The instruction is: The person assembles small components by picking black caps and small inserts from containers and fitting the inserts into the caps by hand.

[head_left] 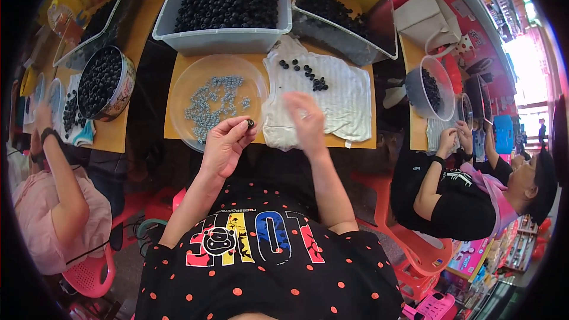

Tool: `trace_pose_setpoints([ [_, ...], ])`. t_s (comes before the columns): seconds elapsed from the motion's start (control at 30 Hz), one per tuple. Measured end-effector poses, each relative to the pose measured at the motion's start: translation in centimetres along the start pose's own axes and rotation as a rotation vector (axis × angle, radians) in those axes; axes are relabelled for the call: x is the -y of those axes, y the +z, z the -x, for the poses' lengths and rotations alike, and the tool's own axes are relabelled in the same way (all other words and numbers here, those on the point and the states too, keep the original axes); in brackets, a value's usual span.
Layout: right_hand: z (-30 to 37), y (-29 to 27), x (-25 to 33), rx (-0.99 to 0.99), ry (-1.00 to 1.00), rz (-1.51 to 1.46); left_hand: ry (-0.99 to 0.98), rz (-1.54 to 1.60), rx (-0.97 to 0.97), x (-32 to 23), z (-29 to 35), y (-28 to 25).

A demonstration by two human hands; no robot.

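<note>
My left hand (228,145) is closed, pinching a small round black piece (250,124) between thumb and fingertips in front of the round plastic tray (188,83). Many tiny blue-grey parts (222,98) lie spread in that tray. Over the white cloth (352,106) hovers my right hand (309,121), smeared by motion, so its fingers cannot be read. Several loose black pieces (320,85) rest on the far part of the cloth, beyond my right hand. Their holes and rounded shape match the piece in my left hand.
Behind the tray stands a translucent bin (220,42) heaped with black pieces; another bin (335,37) sits right of it. A round tub (122,86) of black pieces is on the left table. Co-workers sit at both sides, and a clear bucket (416,92) stands at right.
</note>
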State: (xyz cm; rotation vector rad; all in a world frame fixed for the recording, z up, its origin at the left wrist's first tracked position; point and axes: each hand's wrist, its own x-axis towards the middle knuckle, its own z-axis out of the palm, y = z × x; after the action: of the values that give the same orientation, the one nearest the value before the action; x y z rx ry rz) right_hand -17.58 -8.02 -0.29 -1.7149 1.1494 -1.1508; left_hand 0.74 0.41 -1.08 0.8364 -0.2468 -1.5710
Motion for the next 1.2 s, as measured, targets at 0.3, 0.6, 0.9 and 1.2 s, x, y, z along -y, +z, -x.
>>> trace_pose_setpoints([
  [0.3,-3.9,-7.1,-8.6,-0.177,0.063,0.506,-0.071,0.017,0.003,-0.1,0.2,0.5],
  [0.6,-3.7,-5.8,-7.5,-0.155,-0.225,0.702,-0.083,0.03,-0.006,-0.1,0.1,0.1],
  [0.9,-3.6,-5.3,-7.4,-0.109,-0.285,0.546,-0.081,-0.003,0.014,-0.1,-0.3,0.5],
  [1.2,0.9,-1.5,0.4,-0.036,0.197,-0.538,-0.078,-0.026,0.08,-1.1,-1.0,3.0],
])
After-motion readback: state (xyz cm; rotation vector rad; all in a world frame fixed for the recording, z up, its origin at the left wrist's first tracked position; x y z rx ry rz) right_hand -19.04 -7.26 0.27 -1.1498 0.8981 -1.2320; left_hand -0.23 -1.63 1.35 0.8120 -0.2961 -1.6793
